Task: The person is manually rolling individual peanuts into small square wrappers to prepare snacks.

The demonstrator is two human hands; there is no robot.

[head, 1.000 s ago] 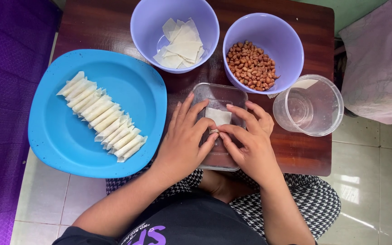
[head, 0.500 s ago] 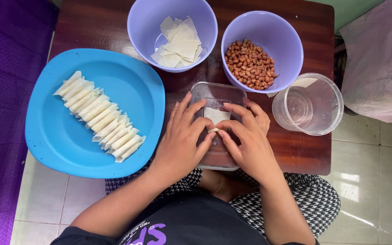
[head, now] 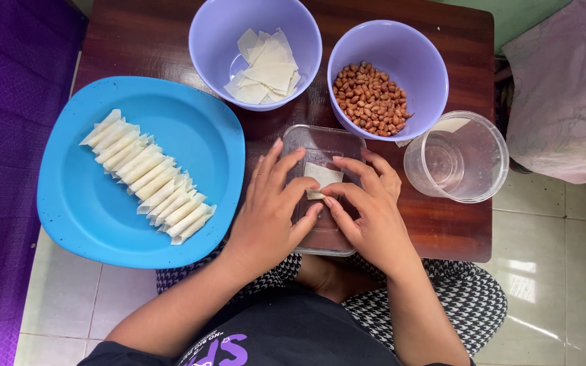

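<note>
My left hand (head: 269, 213) and my right hand (head: 367, 210) meet over a clear rectangular lid (head: 320, 142) lying on the dark wooden table (head: 144, 47). Between the fingertips of both hands is a small pale pastry wrapper (head: 321, 177), partly folded at its near edge. To the left, a blue plate (head: 89, 203) carries a diagonal row of several rolled wrappers (head: 150, 179). A lilac bowl (head: 222, 30) at the back holds flat wrapper squares (head: 266, 68). A second lilac bowl (head: 412, 57) holds peanuts (head: 369, 98).
A clear round plastic container (head: 457, 157) stands at the table's right edge. Purple cloth (head: 1, 135) lies along the left. A pinkish fabric-covered object (head: 564, 95) sits to the right. White floor tiles (head: 551, 271) surround my knees in checked fabric (head: 456, 291).
The hands stay over the lid; the fingers have shifted slightly on the wrapper. Nothing else moved.
</note>
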